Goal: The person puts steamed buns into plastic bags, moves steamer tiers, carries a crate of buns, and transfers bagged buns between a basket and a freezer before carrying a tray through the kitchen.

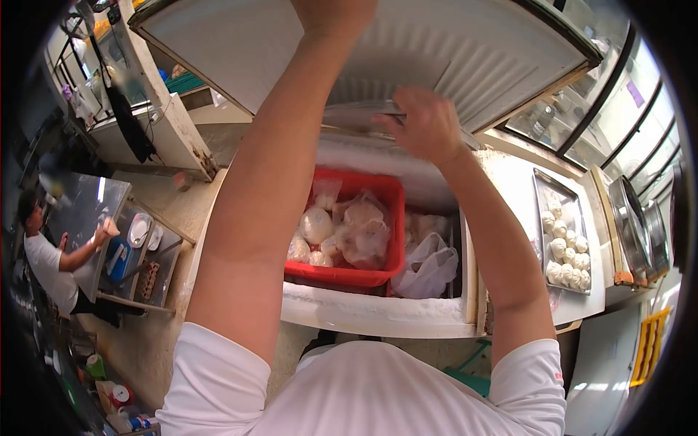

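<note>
Wore a white shirt (356, 392) nearest the camera, just before the freezer (363, 309). Stretched the left arm (254, 189) up over the freezer toward its raised lid (218, 54), with the left hand (334, 10) cut off by the view; could not tell its spread or hold. Angled the right arm (502, 232) inward above the freezer's far edge, with fingers (416, 98) of the right hand (429, 123) mostly curled, too blurred to confirm a hold. Had a red basket (397, 229) of bags (363, 229) inside the freezer.

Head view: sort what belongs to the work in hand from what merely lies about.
Likely in the work:
raised lid, right hand at it
frosted chest freezer
red tub
white plastic bag

Apparently just lying about:
metal tray
white buns
yellow rack
</note>
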`<state>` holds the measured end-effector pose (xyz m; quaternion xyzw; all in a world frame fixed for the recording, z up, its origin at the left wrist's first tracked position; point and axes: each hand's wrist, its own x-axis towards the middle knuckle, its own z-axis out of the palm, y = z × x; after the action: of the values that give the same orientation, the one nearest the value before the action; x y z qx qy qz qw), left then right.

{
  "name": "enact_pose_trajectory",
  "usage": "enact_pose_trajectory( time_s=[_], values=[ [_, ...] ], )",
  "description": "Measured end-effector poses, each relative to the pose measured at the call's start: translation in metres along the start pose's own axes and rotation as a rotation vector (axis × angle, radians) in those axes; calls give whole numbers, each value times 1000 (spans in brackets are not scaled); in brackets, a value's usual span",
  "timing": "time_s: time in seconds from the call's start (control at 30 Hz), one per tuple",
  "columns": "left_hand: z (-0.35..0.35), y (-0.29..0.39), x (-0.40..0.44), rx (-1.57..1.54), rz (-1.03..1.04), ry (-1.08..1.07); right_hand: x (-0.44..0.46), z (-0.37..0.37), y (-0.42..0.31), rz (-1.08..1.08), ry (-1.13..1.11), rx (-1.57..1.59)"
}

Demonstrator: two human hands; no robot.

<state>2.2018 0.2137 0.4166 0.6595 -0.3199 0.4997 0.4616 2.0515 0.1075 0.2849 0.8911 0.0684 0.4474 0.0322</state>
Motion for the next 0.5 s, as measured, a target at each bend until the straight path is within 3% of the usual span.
enact_pose_trajectory(
  time_s=[0.1,0.27,0.5],
  values=[
    [-7,-16,-15,-145,494,164,9,-2,3,122,-101,-60],
    [-1,-47,-8,-98,634,108,11,-17,13,295,-202,-117],
    [28,-56,19,-46,716,185,11,-5,-3,115,-147,-68]
  ],
)
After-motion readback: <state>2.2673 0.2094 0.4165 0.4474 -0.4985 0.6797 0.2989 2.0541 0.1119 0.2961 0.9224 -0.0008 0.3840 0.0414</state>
